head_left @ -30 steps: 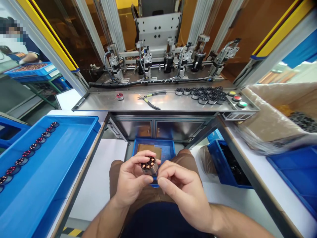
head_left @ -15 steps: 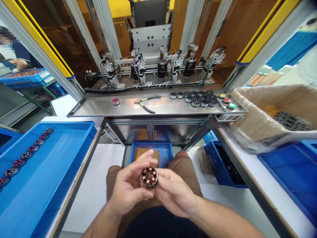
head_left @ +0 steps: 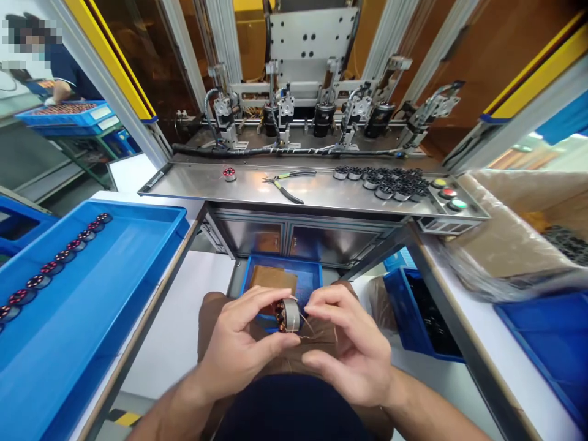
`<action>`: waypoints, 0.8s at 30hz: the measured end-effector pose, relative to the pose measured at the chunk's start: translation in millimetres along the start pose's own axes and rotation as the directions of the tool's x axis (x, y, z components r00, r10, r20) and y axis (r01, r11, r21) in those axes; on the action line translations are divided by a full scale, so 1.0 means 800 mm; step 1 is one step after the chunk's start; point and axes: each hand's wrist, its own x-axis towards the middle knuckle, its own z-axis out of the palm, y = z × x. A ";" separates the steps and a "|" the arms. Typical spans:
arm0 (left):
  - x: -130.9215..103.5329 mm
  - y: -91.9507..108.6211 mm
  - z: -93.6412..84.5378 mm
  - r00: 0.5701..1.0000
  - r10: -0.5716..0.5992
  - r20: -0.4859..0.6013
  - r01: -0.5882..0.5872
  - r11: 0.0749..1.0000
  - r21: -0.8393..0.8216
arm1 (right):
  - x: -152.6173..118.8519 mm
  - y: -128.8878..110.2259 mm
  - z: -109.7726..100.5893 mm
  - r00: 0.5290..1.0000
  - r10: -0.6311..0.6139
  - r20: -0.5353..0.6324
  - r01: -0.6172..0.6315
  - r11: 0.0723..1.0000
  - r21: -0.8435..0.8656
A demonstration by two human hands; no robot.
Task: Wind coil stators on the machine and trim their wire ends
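Note:
Between thumb and fingers, my left hand holds a wound copper stator, turned on its side with its grey metal rim towards the right. Thin loose wires stick out of the stator's right side. Just right of it is my right hand, thumb and fingers apart, with its fingertips close to the wires; whether they touch a wire cannot be made out. On the metal shelf lie cutters with green and black handles, a red-topped stator and a cluster of black stators.
A blue tray on the left holds a row of stators. Ahead stands a machine with clamps; buttons sit at the shelf's right end. A lined box and blue bins are on the right. A person is at far left.
The stator has turned from facing up to lying sideways. My right hand has let go of it and moved right, its fingers spreading. The view has shifted.

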 end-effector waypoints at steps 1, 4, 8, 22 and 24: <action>0.000 -0.001 -0.001 1.000 0.015 -0.006 -0.015 1.000 0.007 | 0.000 -0.001 -0.001 1.000 0.008 -0.006 -0.008 0.999 0.038; -0.001 -0.002 0.000 1.000 0.011 -0.024 -0.011 1.000 -0.015 | 0.004 -0.005 0.000 0.998 0.047 -0.040 -0.043 0.994 0.102; -0.004 -0.005 0.006 0.992 -0.129 0.015 0.128 0.958 -0.256 | 0.009 -0.011 0.004 0.984 0.149 -0.093 -0.137 0.983 0.123; -0.006 0.007 -0.008 0.910 0.394 0.130 -0.410 0.801 0.436 | 0.039 -0.028 -0.028 0.925 0.284 0.252 -0.297 0.955 0.014; -0.007 0.009 -0.010 0.902 0.405 0.150 -0.429 0.804 0.412 | 0.049 -0.032 -0.026 0.927 0.222 0.303 -0.224 0.974 -0.027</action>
